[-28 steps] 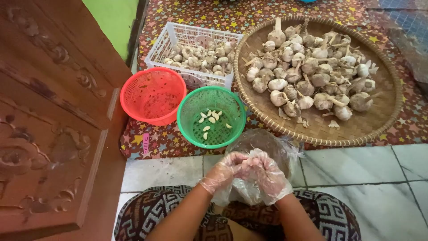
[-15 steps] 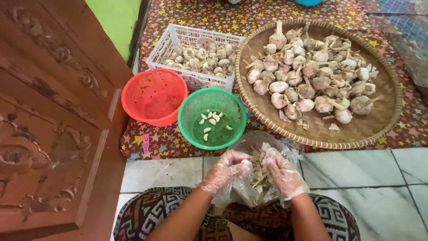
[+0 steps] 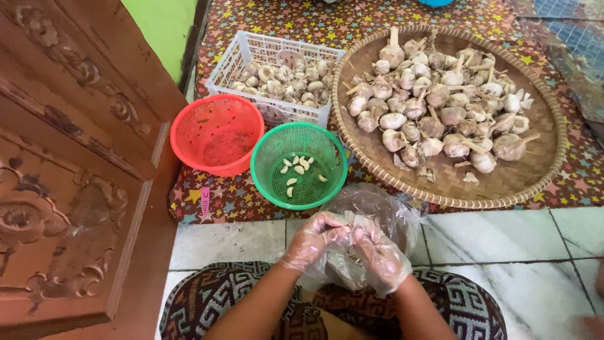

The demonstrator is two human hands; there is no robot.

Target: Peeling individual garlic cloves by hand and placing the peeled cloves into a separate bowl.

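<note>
Your gloved left hand and right hand meet over the clear plastic bag on your lap, just below the green basket; what your grip pinches, I cannot tell.

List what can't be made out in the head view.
- What the left hand and right hand pinch: hidden by gloved fingers.
- Clear plastic bag contents: blurred by crumpled film.
- Red basket specks: too small.
- Blue thing: cut off by the top edge.
</note>
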